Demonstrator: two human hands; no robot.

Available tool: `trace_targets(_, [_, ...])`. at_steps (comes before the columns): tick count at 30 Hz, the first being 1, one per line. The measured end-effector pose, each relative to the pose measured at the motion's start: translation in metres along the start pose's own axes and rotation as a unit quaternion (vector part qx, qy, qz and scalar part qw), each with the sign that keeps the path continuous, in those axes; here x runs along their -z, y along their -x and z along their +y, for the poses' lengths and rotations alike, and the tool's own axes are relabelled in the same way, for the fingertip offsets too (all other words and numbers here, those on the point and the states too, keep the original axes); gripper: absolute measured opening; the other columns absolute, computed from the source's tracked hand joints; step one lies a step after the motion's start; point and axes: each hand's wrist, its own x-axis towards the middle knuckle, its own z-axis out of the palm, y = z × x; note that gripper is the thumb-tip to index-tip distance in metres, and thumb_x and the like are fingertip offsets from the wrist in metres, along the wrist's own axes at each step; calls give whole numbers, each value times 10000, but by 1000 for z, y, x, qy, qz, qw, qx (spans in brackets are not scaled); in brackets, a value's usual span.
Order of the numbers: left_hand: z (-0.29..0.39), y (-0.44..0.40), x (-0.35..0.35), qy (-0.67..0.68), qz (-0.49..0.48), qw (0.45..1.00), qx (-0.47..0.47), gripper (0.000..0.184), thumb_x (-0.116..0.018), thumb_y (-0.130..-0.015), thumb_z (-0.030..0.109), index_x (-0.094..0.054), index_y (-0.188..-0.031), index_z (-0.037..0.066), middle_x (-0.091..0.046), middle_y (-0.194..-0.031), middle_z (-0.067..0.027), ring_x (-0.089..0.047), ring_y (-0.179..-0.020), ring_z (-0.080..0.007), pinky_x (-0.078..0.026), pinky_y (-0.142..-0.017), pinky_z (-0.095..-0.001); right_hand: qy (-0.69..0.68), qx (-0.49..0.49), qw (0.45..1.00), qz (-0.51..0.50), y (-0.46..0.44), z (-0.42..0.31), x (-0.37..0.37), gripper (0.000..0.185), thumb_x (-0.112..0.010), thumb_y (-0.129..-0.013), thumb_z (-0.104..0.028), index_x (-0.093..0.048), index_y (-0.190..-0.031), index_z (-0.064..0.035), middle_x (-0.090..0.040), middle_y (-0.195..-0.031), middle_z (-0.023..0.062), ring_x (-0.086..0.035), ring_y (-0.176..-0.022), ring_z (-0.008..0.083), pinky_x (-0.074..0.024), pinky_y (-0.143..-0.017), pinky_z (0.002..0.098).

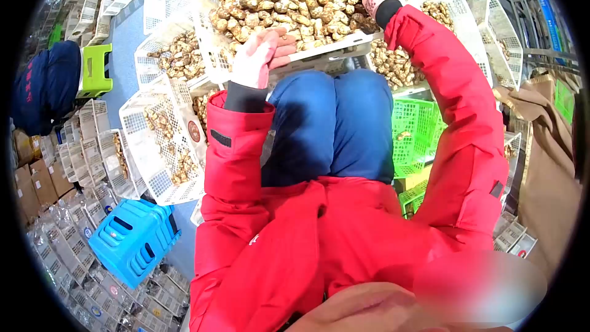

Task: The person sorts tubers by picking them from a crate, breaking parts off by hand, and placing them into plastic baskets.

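A large white crate (pixel 335 44) in front of my knees is heaped with knobbly, brown-and-pale root tubers (pixel 295 0). My left hand (pixel 264 52), in a pale glove with the fingertips showing, is at the crate's near left edge. Its fingers are stretched out and the palm is turned up, with nothing in it. At the right side of the heap, my right hand (pixel 378 1), in a patterned glove, reaches down against the tubers. Its fingers are too small and partly hidden, so I cannot tell if they grip a tuber.
White perforated crates with fewer tubers stand on both sides, such as the left crate (pixel 163 141) and the right crate (pixel 452 9). A green basket (pixel 415 129) is beside my right knee. A blue stool (pixel 135 240) and a green stool (pixel 95 71) stand to the left.
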Motion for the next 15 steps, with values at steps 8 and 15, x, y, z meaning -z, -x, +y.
trace_targets(8, [0, 0, 6, 26, 1, 999, -22, 441, -481, -880, 273, -406, -1174, -47, -542, -1060, -178, -574, -900, -198, -484, -770, -296, -492, -30, 863, 112, 52, 37, 14, 520, -614, -674, -88, -502, -1181, -100, -604, -769, 39, -583, -717, 151, -460, -654, 251])
trace_targets(15, [-3, -3, -4, 42, -22, 999, -15, 436, -487, -877, 273, -409, -1157, -52, -542, -1024, -155, -569, -875, -184, -486, -749, -276, -964, 149, 205, 84, 106, 4, 23, 601, -567, -816, -158, -259, -1328, -99, -537, -1039, 80, -568, -825, 149, -449, -672, 225])
